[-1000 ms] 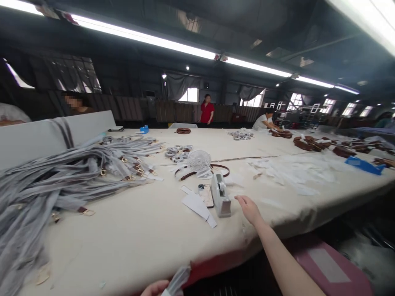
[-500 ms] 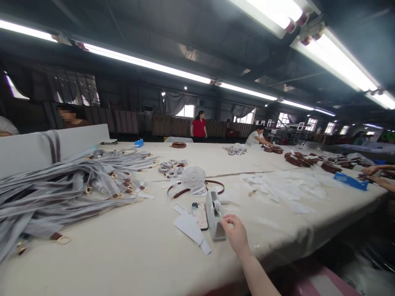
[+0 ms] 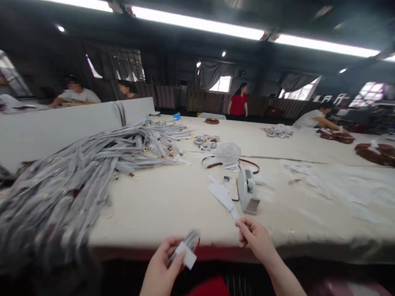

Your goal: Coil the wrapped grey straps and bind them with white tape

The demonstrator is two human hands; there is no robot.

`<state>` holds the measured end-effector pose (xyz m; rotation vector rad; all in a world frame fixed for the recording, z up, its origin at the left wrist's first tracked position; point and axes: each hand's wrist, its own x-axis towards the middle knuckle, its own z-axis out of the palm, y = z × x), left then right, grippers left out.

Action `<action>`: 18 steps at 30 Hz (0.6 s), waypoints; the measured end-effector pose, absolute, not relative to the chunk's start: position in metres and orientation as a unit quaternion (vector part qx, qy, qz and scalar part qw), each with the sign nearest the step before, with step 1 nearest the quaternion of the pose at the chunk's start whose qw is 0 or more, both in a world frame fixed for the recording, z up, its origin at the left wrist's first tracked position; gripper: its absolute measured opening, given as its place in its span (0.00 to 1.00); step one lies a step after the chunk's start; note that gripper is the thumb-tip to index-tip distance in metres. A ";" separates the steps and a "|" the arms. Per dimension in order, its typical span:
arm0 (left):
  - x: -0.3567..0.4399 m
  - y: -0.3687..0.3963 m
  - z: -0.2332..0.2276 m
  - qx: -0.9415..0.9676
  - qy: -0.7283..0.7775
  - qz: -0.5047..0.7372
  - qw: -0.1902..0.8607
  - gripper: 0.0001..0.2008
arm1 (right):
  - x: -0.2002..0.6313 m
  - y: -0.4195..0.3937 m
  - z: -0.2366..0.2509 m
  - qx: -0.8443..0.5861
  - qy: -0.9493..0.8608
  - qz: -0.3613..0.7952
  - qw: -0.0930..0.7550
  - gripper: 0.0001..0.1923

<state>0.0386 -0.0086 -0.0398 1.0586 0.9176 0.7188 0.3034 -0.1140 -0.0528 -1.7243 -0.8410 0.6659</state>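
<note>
My left hand is closed around a folded grey strap at the table's front edge, with a small white paper piece under the thumb. To its right, my right hand is closed in a pinch over the table edge; whatever its fingertips hold, if anything, is too small to make out. Just beyond that hand stands a grey tape dispenser. A phone lies against its left side, and white paper slips lie left of the phone.
Many grey straps with metal clasps cover the table's left side. A white fan stands behind the dispenser near a brown strap. Thin white sheets lie at right. Co-workers, one in a red shirt, are across the table.
My right hand has left the tape dispenser's front end and come nearer to me. My left hand has come into view with the grey strap and paper. The view has turned left and down.
</note>
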 end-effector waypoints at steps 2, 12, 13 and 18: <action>0.042 -0.011 -0.042 0.487 0.402 0.329 0.702 0.30 | 0.272 -0.107 -0.041 -0.666 -0.374 0.366 0.532 0.22; 0.045 -0.017 -0.050 0.497 0.380 0.389 0.676 0.16 | 0.195 -0.095 -0.049 -0.533 -0.396 0.565 0.490 0.23; 0.045 -0.017 -0.051 0.497 0.381 0.390 0.675 0.15 | 0.193 -0.094 -0.053 -0.533 -0.393 0.571 0.485 0.24; 0.044 -0.019 -0.050 0.505 0.389 0.386 0.666 0.14 | 0.191 -0.088 -0.068 -0.556 -0.372 0.581 0.464 0.27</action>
